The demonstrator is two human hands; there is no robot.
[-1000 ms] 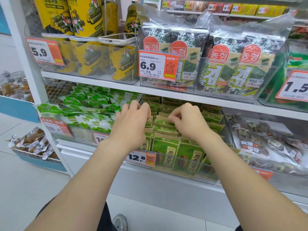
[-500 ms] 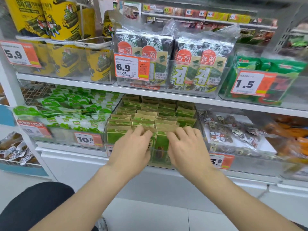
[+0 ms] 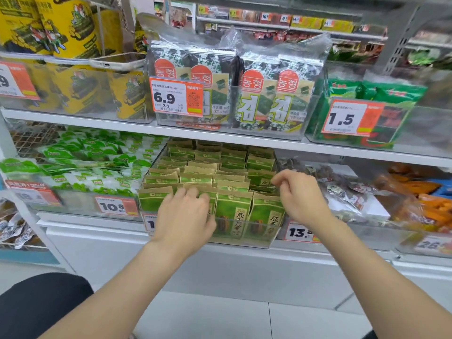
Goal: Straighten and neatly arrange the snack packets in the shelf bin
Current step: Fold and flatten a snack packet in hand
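item: snack packets (image 3: 232, 211), green fronts with kraft-brown tops, standing in rows front to back. location: clear shelf bin (image 3: 241, 243) at the centre of the lower shelf (image 3: 97, 225). near-row packets upright, fronts facing out; rows behind them packed close, tops at slightly uneven heights.

left hand (image 3: 184, 216): released, fingers fairly straight and laid over the top edges of the near-row packets at the bin's left half; it covers part of a price tag on the bin front.

right hand (image 3: 299, 194): at the bin's right edge, fingers (image 3: 277, 178) curled with tips at the top of a packet in the right column; cannot tell whether they pinch it.

adjacent, same shelf: left, a bin of green-and-white packets (image 3: 93, 167) with a price tag reading 10.8 (image 3: 116, 206); right, dark clear-wrapped bags (image 3: 342, 192) above a tag beginning 13 (image 3: 299, 232); far right, blurred orange goods (image 3: 430, 199).

upper shelf (image 3: 220, 138): seaweed packs (image 3: 276, 99) in a clear bin with a 6.9 tag (image 3: 176, 97); left, yellow canisters (image 3: 71, 28), a phone (image 3: 117, 61) lying on their bin's rim; right, green packs (image 3: 391, 94) behind a 1.5 tag (image 3: 347, 118).
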